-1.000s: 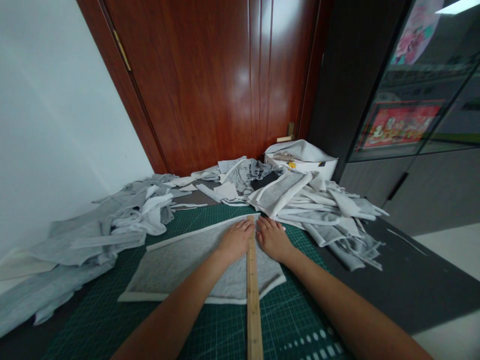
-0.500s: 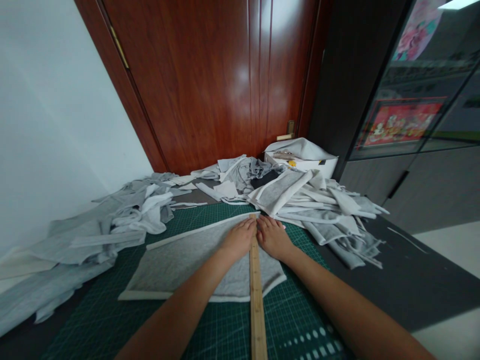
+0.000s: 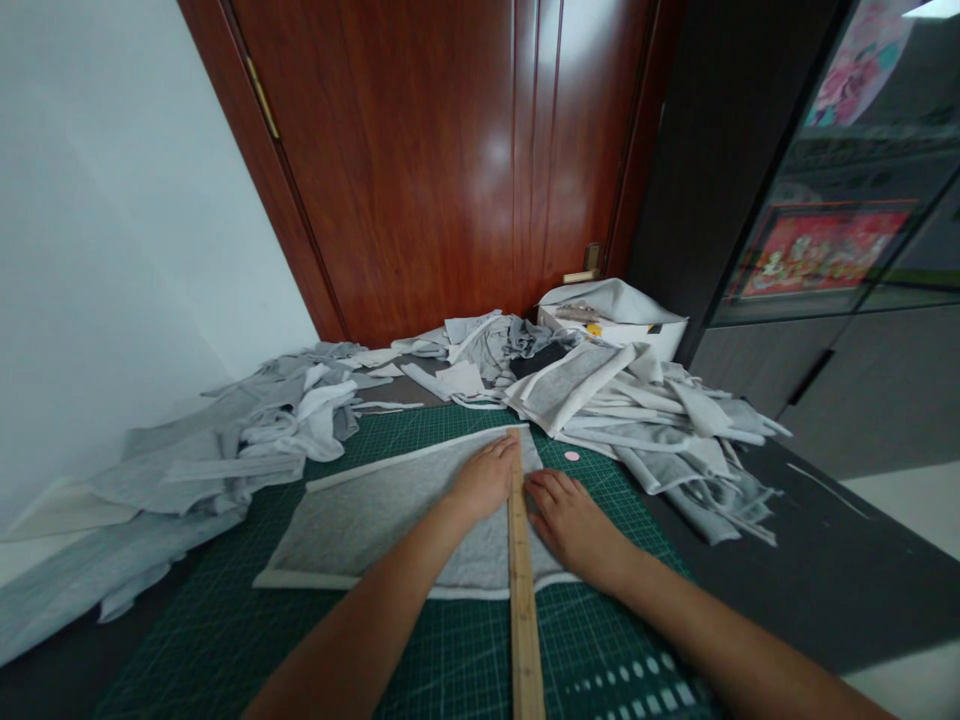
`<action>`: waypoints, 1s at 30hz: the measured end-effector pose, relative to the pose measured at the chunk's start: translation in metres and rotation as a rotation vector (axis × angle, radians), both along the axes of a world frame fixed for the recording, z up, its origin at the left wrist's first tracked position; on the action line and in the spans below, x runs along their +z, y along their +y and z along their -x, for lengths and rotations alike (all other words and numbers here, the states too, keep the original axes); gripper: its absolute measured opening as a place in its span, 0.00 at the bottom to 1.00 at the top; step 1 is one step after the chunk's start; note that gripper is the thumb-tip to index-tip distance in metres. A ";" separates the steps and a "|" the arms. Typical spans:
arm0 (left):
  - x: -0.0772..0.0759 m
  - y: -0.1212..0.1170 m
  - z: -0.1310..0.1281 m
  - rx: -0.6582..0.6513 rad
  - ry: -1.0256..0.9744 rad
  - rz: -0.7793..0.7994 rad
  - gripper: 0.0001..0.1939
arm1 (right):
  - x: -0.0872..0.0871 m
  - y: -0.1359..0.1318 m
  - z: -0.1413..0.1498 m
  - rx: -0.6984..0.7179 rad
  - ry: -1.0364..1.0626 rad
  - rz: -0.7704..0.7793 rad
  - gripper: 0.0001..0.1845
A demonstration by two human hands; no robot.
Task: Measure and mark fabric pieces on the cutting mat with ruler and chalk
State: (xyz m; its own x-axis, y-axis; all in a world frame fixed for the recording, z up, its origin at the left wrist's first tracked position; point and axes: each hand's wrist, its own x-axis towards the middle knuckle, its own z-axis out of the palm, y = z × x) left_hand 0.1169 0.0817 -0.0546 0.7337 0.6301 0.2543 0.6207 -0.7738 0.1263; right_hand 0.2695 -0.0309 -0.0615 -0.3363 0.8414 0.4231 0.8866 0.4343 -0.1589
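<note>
A grey felt-like fabric piece (image 3: 390, 515) with pale folded edges lies flat on a green cutting mat (image 3: 450, 660). Across its right part runs a long wooden ruler (image 3: 525, 630), pointing away from me. My left hand (image 3: 487, 475) rests with flattened fingers on the ruler's left side near its far end, pressing on ruler and fabric. To the right of the ruler, my right hand (image 3: 574, 525) lies on the fabric, fingers stretched toward the ruler's edge; its palm side is hidden. A small pink disc (image 3: 571, 456) sits on the mat beyond the right hand.
Heaps of grey fabric scraps (image 3: 270, 430) line the left wall. Stacked fabric pieces (image 3: 645, 410) lie at the right, before a white box (image 3: 652, 335). Behind stands a red-brown wooden door (image 3: 420, 180). The dark table (image 3: 825, 570) extends to the right.
My right hand has slid toward me along the ruler's right side, leaving the pink disc in full view. My left hand stays on the ruler. The view has shifted slightly.
</note>
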 end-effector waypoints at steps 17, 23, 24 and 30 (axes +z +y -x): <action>0.004 0.021 0.014 -0.141 0.033 0.259 0.32 | 0.018 -0.074 -0.008 0.336 0.335 0.315 0.10; 0.007 0.028 0.018 -0.193 0.098 0.341 0.35 | 0.019 -0.079 -0.014 0.359 0.365 0.320 0.11; 0.007 0.028 0.018 -0.192 0.102 0.342 0.35 | 0.019 -0.081 -0.015 0.356 0.371 0.319 0.11; 0.007 0.025 0.018 -0.198 0.090 0.333 0.34 | 0.014 -0.087 -0.019 0.284 0.399 0.318 0.08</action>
State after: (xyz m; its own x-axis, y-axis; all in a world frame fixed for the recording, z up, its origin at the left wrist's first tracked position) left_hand 0.0985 0.1062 -0.0478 0.8594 0.5111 -0.0111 0.4836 -0.8057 0.3419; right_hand 0.2888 -0.1177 -0.0470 -0.4338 0.8480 0.3045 0.5872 0.5224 -0.6183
